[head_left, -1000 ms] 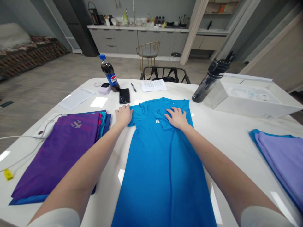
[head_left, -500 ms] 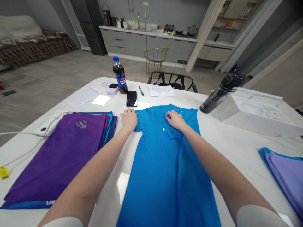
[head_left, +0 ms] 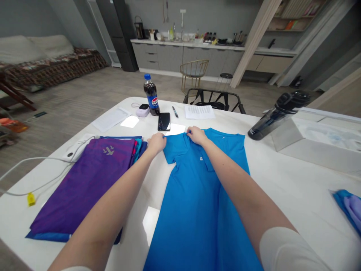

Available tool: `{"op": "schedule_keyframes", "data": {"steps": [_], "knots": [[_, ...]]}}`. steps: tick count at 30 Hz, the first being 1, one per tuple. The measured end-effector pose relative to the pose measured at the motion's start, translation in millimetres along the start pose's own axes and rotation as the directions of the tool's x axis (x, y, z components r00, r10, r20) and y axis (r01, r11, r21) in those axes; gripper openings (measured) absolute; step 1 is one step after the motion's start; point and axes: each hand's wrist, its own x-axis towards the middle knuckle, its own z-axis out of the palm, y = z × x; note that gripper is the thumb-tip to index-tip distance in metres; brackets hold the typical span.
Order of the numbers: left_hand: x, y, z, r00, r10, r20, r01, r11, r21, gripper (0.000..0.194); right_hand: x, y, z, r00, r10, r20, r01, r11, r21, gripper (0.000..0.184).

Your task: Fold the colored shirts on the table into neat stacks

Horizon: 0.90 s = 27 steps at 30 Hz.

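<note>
A blue T-shirt [head_left: 194, 203] lies on the white table with its neck end away from me, its right side folded inward so that one sleeve rests over the chest near a small white logo. My left hand [head_left: 157, 143] is closed on the edge of the other sleeve, at the left. At the shoulder seam near the collar, my right hand [head_left: 196, 135] pinches the fabric. Left of the shirt sits a stack of folded clothes with a purple shirt [head_left: 87, 180] on top.
Beyond the shirt are a phone [head_left: 164, 122], a cola bottle [head_left: 151, 96], a pen [head_left: 175, 111] and a printed sheet [head_left: 199, 111]. A dark tumbler [head_left: 278, 114] leans by a white box [head_left: 318, 141] at right. A white cable [head_left: 42, 159] crosses the left side. Lilac-and-blue cloth [head_left: 351, 209] lies at far right.
My right hand has moved left, from the folded sleeve to the shoulder seam, and now pinches there. My left hand stays at the left sleeve. The camera view has shifted left.
</note>
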Motion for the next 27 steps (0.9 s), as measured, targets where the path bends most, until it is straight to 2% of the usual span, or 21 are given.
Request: {"op": "schedule_keyframes", "data": {"steps": [2, 3, 6, 9, 11, 12, 14, 16, 18, 19, 21, 23, 27], "knots": [[-5.8, 9.7, -20.7, 0.997, 0.071, 0.042, -0.060, 0.972, -0.229, 0.027, -3.9, 5.6, -3.3, 0.998, -0.034, -0.054, 0.040, 0.993, 0.107, 0.015], [-10.5, 19.4, -30.6, 0.988, 0.139, 0.065, -0.106, 0.927, -0.360, 0.030, -6.5, 9.0, -6.9, 0.996, -0.044, -0.084, 0.059, 0.981, 0.187, 0.014], [-30.5, 70.1, -47.7, 0.920, 0.371, 0.126, -0.204, 0.728, -0.654, 0.033, -17.4, 23.9, -24.7, 0.986, -0.029, -0.164, 0.106, 0.873, 0.477, 0.012], [-51.7, 136.4, -35.5, 0.854, 0.486, 0.188, -0.173, 0.604, -0.778, 0.029, -36.8, 52.6, -48.4, 0.989, 0.048, -0.142, 0.076, 0.660, 0.748, 0.020], [-58.5, 171.1, -13.8, 0.794, 0.552, 0.255, -0.143, 0.577, -0.804, 0.032, -56.5, 79.8, -63.4, 0.982, 0.173, -0.079, -0.027, 0.539, 0.842, 0.029], [-57.9, 182.2, -0.9, 0.769, 0.574, 0.282, -0.148, 0.588, -0.795, 0.035, -68.4, 94.4, -69.6, 0.963, 0.264, -0.052, -0.092, 0.503, 0.859, 0.032], [-47.7, 191.2, 25.4, 0.759, 0.582, 0.293, -0.240, 0.668, -0.704, 0.038, -95.7, 121.2, -78.5, 0.898, 0.439, -0.013, -0.225, 0.484, 0.845, 0.034], [-28.9, 186.9, 49.4, 0.793, 0.564, 0.230, -0.423, 0.781, -0.460, 0.035, -125.0, 139.0, -82.2, 0.854, 0.520, -0.003, -0.338, 0.560, 0.756, 0.044], [-8.8, 177.0, 69.2, 0.799, 0.575, 0.177, -0.566, 0.818, -0.102, 0.037, -152.6, 144.4, -82.0, 0.861, 0.508, -0.026, -0.409, 0.721, 0.559, 0.055], [-0.3, 172.2, 77.1, 0.798, 0.578, 0.171, -0.593, 0.803, 0.051, 0.040, -164.4, 142.7, -80.9, 0.869, 0.492, -0.046, -0.427, 0.794, 0.433, 0.056], [11.6, 165.0, 88.8, 0.798, 0.572, 0.188, -0.602, 0.759, 0.249, 0.041, -182.8, 133.5, -77.5, 0.885, 0.461, -0.064, -0.439, 0.873, 0.214, 0.054], [17.6, 160.9, 95.2, 0.803, 0.562, 0.198, -0.595, 0.738, 0.319, 0.038, -193.2, 121.5, -73.2, 0.891, 0.450, -0.058, -0.443, 0.890, 0.104, 0.048], [22.3, 156.1, 95.7, 0.827, 0.540, 0.158, -0.559, 0.761, 0.328, 0.029, -197.5, 103.3, -65.5, 0.890, 0.453, -0.054, -0.450, 0.891, 0.064, 0.027]]}}
